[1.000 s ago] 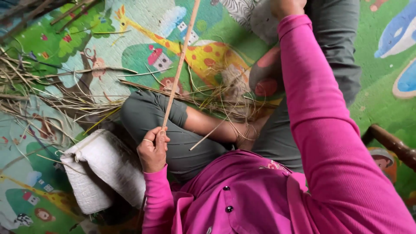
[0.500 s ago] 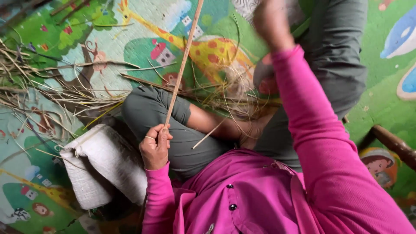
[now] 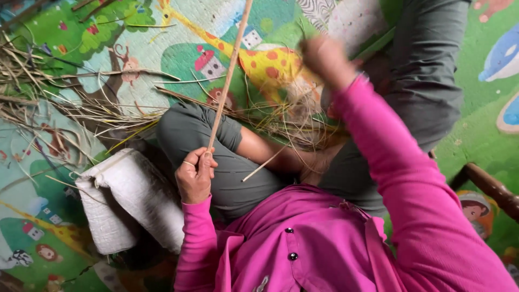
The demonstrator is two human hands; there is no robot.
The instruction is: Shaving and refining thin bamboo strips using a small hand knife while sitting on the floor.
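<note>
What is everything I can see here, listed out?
stick: one, tan, upright in the left hand
dry straw: a loose heap, tan, on the mat at left
fibre bundle: one, pale, over the lap
folded sack: one, white, beside the left knee
play mat: one, green with cartoon animals, underneath
wooden rail: one, brown, right edge
left hand: fingers closed round the stick
right hand: raised, blurred
</note>
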